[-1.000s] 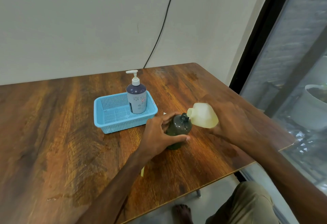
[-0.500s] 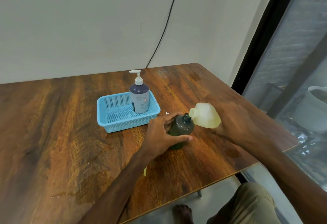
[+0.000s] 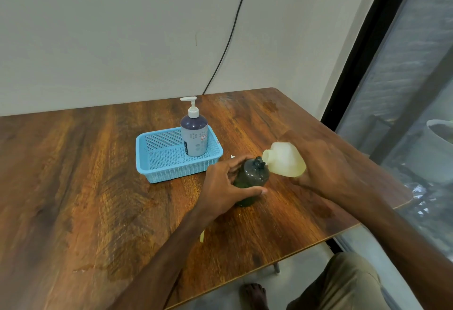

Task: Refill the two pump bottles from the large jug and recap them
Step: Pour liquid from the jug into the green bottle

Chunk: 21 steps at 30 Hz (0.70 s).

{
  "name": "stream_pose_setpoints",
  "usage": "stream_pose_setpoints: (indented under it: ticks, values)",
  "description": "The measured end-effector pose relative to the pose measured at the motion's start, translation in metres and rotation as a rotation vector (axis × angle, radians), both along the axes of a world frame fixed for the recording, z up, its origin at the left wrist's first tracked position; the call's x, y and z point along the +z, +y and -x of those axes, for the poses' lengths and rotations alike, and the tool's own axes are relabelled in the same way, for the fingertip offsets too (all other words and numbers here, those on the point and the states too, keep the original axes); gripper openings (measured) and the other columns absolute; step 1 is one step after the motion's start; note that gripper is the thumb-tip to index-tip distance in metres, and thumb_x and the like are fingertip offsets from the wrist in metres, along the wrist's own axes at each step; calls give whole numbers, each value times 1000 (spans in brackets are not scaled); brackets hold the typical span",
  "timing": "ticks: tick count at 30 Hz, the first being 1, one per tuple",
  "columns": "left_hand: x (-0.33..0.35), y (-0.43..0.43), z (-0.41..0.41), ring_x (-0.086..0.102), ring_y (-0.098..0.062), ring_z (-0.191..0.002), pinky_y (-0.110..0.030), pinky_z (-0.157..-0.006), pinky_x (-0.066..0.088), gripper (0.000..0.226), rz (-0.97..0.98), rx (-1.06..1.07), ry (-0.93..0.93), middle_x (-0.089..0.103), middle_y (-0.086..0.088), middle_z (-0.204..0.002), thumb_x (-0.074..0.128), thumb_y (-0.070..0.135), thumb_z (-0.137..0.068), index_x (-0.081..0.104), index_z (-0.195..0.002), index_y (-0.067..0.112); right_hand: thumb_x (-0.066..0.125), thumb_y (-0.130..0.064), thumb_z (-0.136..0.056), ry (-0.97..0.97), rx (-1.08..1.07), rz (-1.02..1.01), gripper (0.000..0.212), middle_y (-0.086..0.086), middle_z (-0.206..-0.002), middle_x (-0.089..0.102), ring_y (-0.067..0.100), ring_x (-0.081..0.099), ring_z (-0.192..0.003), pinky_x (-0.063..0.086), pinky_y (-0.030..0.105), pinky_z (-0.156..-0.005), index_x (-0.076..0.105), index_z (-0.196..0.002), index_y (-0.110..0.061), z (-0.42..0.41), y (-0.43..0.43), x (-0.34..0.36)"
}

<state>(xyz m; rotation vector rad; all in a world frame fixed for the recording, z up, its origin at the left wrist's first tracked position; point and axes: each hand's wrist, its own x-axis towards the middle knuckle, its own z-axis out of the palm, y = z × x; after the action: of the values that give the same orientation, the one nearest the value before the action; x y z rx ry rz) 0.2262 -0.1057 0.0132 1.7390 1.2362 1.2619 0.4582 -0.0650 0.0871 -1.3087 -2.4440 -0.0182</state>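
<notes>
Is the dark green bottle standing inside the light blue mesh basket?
No, the dark green bottle stands on the wooden table beside the light blue mesh basket, gripped by the left hand.

Just right of the blue basket [image 3: 176, 173], the left grip [image 3: 223, 187] is covering the near and left sides of the dark bottle [image 3: 255, 177], so its lower body is showing only in part. Further right, the right grip [image 3: 328, 170] is wrapping the pale jug [image 3: 284, 160] and hiding its rear half. The jug's outline is blurring. Whether anything is passing from the jug's mouth to the bottle's neck is too small to tell. A small white scrap [image 3: 232, 156] is peeking out behind the left grip, unidentifiable. Nearer than the basket, a pale yellowish strip [image 3: 202, 236] is lying mostly under the left forearm. The label print on the pump bottle [image 3: 195, 135] inside the basket is reading too small. Left of the basket, the surface [image 3: 73, 175] is running off the picture's edge.
</notes>
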Motion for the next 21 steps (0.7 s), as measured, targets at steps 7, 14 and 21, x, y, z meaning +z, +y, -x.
stream_pose_setpoints:
  ticks: [7,14,21]
  values:
    - [-2,0,1,62,16,-113,-9,-92,51,67,3,9,29,64,41,-107,96,22,-70,56,-116,51,88,-34,-72,-17,-3,-1,75,1,-131,63,22,57,-121,51,48,-94,54,-138,-24,1,2,-1]
    - [-2,0,0,64,12,-114,-11,-92,52,66,-18,7,15,66,35,-110,97,24,-69,58,-117,49,87,-37,-73,-17,12,3,72,1,-127,64,22,58,-117,52,48,-92,54,-136,-24,0,3,-1]
    - [-3,0,1,64,10,-115,-13,-93,53,66,-19,15,17,67,32,-112,96,25,-70,58,-118,49,87,-33,-72,-35,38,-38,70,2,-125,66,23,60,-115,51,44,-89,55,-133,-24,2,-1,4]
